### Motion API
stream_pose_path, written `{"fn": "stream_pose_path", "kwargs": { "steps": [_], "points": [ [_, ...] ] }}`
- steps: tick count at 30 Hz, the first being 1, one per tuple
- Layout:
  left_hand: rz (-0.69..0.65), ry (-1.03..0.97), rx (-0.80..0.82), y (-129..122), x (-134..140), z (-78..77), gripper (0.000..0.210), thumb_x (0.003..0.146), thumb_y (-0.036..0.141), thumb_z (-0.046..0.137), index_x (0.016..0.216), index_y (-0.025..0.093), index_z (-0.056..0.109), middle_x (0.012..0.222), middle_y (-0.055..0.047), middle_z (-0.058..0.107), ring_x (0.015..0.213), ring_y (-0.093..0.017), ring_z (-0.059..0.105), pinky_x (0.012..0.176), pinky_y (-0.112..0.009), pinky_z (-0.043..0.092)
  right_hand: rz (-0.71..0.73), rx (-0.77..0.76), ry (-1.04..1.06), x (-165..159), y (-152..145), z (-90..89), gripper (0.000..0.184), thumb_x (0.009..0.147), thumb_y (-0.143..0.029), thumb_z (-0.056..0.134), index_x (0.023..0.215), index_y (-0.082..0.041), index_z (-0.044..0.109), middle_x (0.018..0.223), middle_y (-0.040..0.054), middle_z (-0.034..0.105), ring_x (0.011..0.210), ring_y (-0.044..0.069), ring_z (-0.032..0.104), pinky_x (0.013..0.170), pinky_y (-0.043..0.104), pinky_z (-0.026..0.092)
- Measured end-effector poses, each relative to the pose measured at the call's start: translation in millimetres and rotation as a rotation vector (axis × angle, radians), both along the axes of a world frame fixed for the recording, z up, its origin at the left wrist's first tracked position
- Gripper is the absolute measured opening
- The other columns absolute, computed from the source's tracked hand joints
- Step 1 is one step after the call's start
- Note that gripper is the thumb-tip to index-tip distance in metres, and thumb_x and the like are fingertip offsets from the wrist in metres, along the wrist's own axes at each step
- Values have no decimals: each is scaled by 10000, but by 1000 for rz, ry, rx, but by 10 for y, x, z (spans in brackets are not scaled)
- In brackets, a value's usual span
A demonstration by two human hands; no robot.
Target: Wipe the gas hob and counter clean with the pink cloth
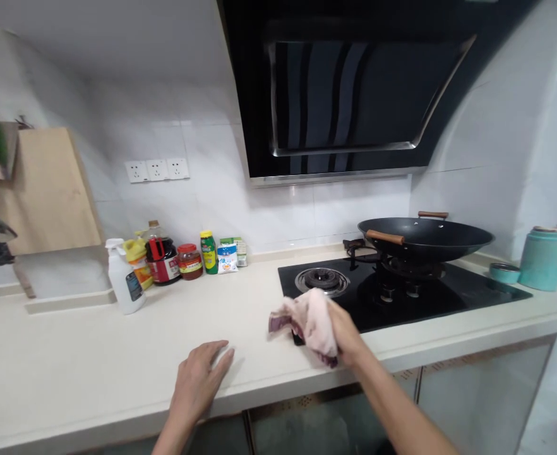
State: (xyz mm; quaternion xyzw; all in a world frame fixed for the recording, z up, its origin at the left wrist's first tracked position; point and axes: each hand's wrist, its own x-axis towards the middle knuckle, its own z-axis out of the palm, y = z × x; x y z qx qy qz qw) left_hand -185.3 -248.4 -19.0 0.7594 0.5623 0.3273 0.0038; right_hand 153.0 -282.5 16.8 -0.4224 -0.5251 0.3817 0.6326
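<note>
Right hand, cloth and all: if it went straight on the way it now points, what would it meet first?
The right hand, holding the cloth, would probably meet the left burner on the black cooktop, though its height is unclear.

The left hand [197,379] and right hand [345,333] are bare; the forearms [396,404] are bare too, widening from narrow wrists [357,355]; the left fingers [207,349] look slender.

Blk hood [373,95]; lg wok [442,241] w/ wood handles [385,237] below it. Teal canister [544,259] + teal bowl [504,275] to R. Far L, wood bd [46,193]. Below wall sockets [157,170]: white spray btl [125,281], red-lid jar [190,262], grn btl [208,254].
</note>
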Motion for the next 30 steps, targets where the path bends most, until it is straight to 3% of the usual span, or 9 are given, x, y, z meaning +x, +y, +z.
{"fn": "stream_pose_path", "kwargs": {
  "steps": [1,4,6,8,11,17,19,26,30],
  "points": [
    [0,-5,-3,-14,8,9,477,896,570,454,1131,260,729,1201,-57,734,1178,-287,620,1010,-446,454,-39,-55,-26,213,82,-16,587,903,-662,487,1209,-205,693,1149,89,729,1027,273,672,893,387,522],
    [9,-15,-11,-43,28,27,486,897,575,453,1138,253,727,1214,-62,729,1190,-299,612,1012,-460,447,-413,-135,-204,884,212,-159,492,846,-565,527,1080,-180,725,1078,101,728,1045,289,648,951,414,492],
    [16,-20,-9,-49,38,31,485,893,579,457,1135,259,729,1212,-59,730,1194,-303,612,1010,-463,450,-531,-147,-213,1251,178,-264,502,818,-513,542,1158,-173,685,1198,132,676,1135,302,604,1024,437,445],
    [22,-20,-9,-52,47,35,477,888,580,462,1126,267,732,1203,-56,733,1193,-304,616,1006,-457,455,-671,-122,-214,1477,76,-315,569,835,-508,511,1275,-163,620,1338,164,580,1183,291,572,1057,428,418],
    [33,-8,-17,-60,60,44,477,891,582,459,1132,271,728,1206,-53,730,1200,-305,611,1004,-455,455,-800,-27,-391,1495,-73,-253,581,881,-560,446,1293,-188,621,1390,162,514,1202,281,546,1058,417,412],
    [28,-12,-24,-92,73,59,485,908,571,444,1162,253,707,1249,-68,705,1224,-297,586,1020,-461,427,-538,-146,-1026,720,-18,-100,455,936,-581,450,1248,-345,682,1454,73,472,1299,339,436,1037,549,346],
    [25,-28,-32,-99,82,65,497,912,576,439,1181,247,697,1273,-78,689,1233,-296,578,1028,-468,422,-559,-106,-1169,348,11,-125,432,911,-580,531,1230,-339,694,1448,98,468,1319,388,380,1034,614,287],
    [-7,-160,13,-80,71,66,544,899,611,456,1246,251,671,1320,-81,650,1277,-295,550,1097,-492,408,-143,291,-1156,-1129,-142,-216,288,929,-498,602,1149,-339,698,1368,56,521,1294,321,372,1079,545,252],
    [-53,-272,3,-58,-2,76,561,880,625,458,1210,237,692,1281,-77,681,1225,-282,596,1098,-468,437,-49,413,-1140,-1593,-181,-244,400,926,-524,598,1280,-337,615,1319,54,538,1247,310,398,1081,534,278]
  ]
}}
